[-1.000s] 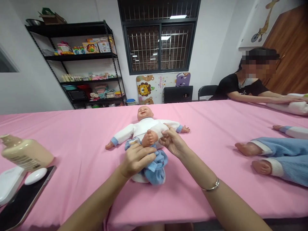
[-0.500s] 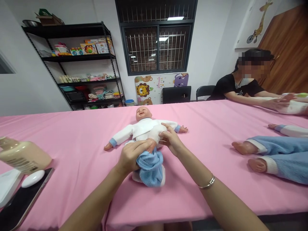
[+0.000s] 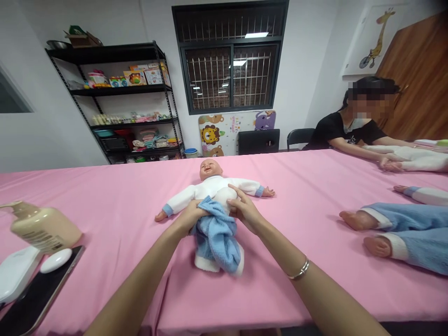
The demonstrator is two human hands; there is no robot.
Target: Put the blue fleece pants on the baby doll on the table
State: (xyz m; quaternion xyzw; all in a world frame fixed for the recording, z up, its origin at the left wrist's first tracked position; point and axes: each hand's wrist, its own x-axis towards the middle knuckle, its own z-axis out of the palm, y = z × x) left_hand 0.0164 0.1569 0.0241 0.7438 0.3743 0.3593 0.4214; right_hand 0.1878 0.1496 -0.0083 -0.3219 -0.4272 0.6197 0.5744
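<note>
A baby doll (image 3: pixel 205 190) in a white top with blue cuffs lies on its back on the pink tablecloth (image 3: pixel 115 242), head away from me and arms spread. Bunched over its lower end are blue fleece trousers (image 3: pixel 217 238) with white cuffs. My left hand (image 3: pixel 192 215) is closed on the upper left of the trousers, its fingers partly hidden by the cloth. My right hand (image 3: pixel 245 209) curves round the doll's raised white leg (image 3: pixel 225 195), thumb and index finger resting on it. The doll's foot is hidden under the blue cloth.
To the left stand a pump bottle (image 3: pixel 47 228), a white box (image 3: pixel 17 273) and a phone (image 3: pixel 38 298) with a white oval case (image 3: pixel 56 260) on it. Another doll's blue-trousered legs (image 3: pixel 413 228) lie at right. Beyond, a person (image 3: pixel 336 130) handles a white-clad doll (image 3: pixel 416 157).
The blue trousers have been drawn up over the doll's bare foot, which showed before. My left hand has shifted slightly up and left with the cloth. The view has tilted up a little.
</note>
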